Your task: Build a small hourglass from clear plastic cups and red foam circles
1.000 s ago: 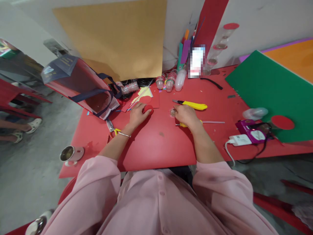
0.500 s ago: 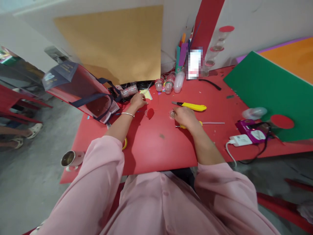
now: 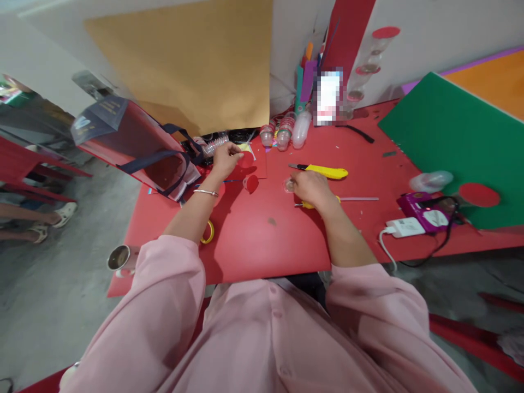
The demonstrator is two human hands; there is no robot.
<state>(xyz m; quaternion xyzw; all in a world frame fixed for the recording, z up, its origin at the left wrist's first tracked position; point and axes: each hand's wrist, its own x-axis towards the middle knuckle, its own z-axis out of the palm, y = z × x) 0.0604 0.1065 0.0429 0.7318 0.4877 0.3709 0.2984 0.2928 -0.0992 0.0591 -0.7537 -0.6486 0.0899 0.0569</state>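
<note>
My left hand (image 3: 226, 160), a bangle on its wrist, pinches the edge of a flat red disc (image 3: 246, 159) over the table's back part. Just below it stands a small piece topped with another red disc (image 3: 251, 184). My right hand (image 3: 311, 187) is closed, fingertips at a small clear plastic cup piece (image 3: 287, 185) on the table. Partly hidden under that hand lies a yellow tool with a metal tip, apparently a glue gun (image 3: 308, 205), a translucent stick (image 3: 360, 199) extending right. Behind the hand is a yellow utility knife (image 3: 326, 171).
Clear plastic cups (image 3: 284, 137) lie at the back of the red table (image 3: 262, 245). A gift bag (image 3: 135, 147) and mug (image 3: 121, 258) stand left, yellow-handled scissors (image 3: 208, 232) by my left forearm. At right are a purple power box (image 3: 426, 213), cables and green board (image 3: 446, 147).
My left hand has lifted slightly and moved left, and the red disc now shows clearly at its fingertips. My right hand stays by the clear cup piece. The view has shifted a little.
</note>
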